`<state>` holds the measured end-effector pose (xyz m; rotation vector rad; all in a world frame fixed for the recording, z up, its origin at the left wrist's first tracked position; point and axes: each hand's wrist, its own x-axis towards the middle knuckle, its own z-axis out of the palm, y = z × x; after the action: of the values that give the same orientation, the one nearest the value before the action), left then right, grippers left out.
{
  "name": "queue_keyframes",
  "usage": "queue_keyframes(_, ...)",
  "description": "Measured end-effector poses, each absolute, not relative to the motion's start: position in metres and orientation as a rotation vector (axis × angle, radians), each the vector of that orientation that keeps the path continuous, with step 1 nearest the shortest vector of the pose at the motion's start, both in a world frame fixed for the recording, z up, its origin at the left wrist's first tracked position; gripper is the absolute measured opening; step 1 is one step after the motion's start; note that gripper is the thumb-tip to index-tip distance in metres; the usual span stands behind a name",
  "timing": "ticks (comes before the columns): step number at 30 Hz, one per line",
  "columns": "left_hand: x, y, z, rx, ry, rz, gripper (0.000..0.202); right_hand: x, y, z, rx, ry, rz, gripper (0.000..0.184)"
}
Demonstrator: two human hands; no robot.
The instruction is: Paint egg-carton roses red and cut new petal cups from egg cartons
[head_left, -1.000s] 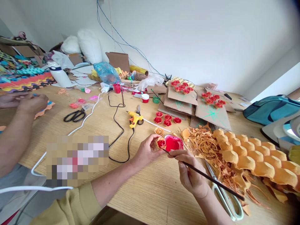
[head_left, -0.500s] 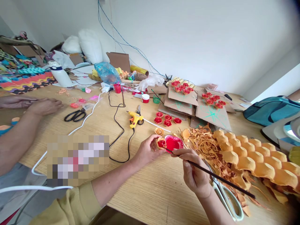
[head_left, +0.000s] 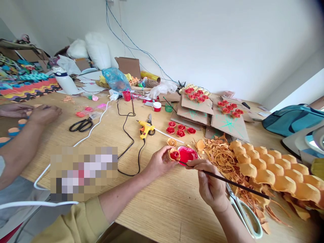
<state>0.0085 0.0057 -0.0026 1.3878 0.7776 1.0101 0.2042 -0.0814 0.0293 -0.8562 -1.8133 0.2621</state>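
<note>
Between the fingers of my left hand (head_left: 160,163) is a small paper rose (head_left: 174,154), red in its middle and orange-tan on its outer petals. My right hand (head_left: 211,184) grips a long dark paintbrush (head_left: 235,185), its tip close against the rose's near side. Just behind the brush lies a shallow dish of red paint (head_left: 187,154). An unpainted orange rose (head_left: 172,142) sits beyond my left fingers. Farther back, several red roses (head_left: 181,127) stand in a group on the table.
Orange scraps (head_left: 220,155) and egg trays (head_left: 273,168) spread at right, with white-handled scissors (head_left: 244,212) in front. A yellow glue gun (head_left: 146,129), black scissors (head_left: 81,125) and cords lie left. Cardboard sheets (head_left: 230,125) hold more roses. A co-worker's hands (head_left: 42,113) are at far left.
The brush's back end has swung slightly up and left, while the rose stays nearly in place. At far left, the co-worker's hands and blue-orange pieces have shifted.
</note>
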Motion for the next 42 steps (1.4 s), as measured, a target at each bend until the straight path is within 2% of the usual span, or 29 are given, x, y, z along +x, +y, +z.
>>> queue_keyframes(16, 0.008, 0.001, 0.008, 1.462, 0.821, 0.986, 0.046, 0.203, -0.078, 0.029, -0.827, -1.636, 0.193, 0.022)
queue_keyframes(29, 0.004, 0.000, 0.015, 1.267, 0.649, 0.899, 0.052, 0.203, -0.075, 0.022, -0.922, -1.410, 0.372, 0.011)
queue_keyframes(42, 0.002, 0.000, 0.014, 1.296, 0.643, 0.915, 0.056, 0.205, -0.075, 0.024, -0.956, -1.494, 0.261, 0.012)
